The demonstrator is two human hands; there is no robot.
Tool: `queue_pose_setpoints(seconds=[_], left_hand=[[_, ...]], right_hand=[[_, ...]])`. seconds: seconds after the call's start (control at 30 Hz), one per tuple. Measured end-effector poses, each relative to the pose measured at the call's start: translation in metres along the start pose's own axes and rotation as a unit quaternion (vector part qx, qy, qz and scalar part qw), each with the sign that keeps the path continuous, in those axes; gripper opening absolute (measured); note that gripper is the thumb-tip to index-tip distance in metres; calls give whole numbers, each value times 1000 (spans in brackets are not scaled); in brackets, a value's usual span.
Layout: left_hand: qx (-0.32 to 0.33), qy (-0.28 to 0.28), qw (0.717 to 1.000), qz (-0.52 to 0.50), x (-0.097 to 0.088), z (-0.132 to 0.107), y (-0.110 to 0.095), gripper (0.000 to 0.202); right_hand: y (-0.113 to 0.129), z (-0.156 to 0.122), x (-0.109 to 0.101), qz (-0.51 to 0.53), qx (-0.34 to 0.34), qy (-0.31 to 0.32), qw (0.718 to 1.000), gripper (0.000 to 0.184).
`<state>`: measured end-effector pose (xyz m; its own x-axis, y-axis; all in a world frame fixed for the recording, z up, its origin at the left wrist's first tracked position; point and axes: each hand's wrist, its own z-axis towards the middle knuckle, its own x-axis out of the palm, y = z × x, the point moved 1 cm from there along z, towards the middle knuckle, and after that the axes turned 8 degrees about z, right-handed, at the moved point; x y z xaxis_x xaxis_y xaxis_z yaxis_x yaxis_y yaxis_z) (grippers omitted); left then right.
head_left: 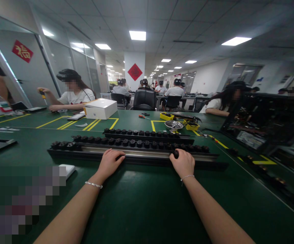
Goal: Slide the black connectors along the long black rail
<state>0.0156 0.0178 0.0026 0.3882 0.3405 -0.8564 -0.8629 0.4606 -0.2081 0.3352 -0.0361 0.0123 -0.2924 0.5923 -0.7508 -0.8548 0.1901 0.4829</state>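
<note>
A long black rail (147, 159) with a shiny metal channel lies crosswise in front of me. At its left end sit three black round socket-like parts (63, 145). My left hand (110, 162) is closed over the rail left of its middle, with the thumb along the channel; its fingertips are partly hidden. Farther right, my right hand (184, 162) pinches a small black socket-like part (175, 154) at the channel. Just behind lies a second rail carrying a row of black socket-like parts (139, 143). Another loaded rail (149, 135) lies beyond that.
A white box (101, 109), a screwdriver (142, 117), a metal bowl (173, 125) and yellow trays (166, 116) stand farther back. Dark equipment (253, 122) rises at right, near another row of parts (266, 176). A person (73, 95) holding a screwdriver sits at left.
</note>
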Motion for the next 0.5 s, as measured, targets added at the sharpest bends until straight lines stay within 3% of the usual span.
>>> queue_pose_setpoints(seconds=[0.27,0.5], left_hand=[[-2,2,1000,5,0,0,1,23],[0,8,1000,-2,2,0,3,24]], right_hand=[[-3,-2,5,5,-11,-45,999,40],[-3,-1,2,9,-4,-25,1000,38]])
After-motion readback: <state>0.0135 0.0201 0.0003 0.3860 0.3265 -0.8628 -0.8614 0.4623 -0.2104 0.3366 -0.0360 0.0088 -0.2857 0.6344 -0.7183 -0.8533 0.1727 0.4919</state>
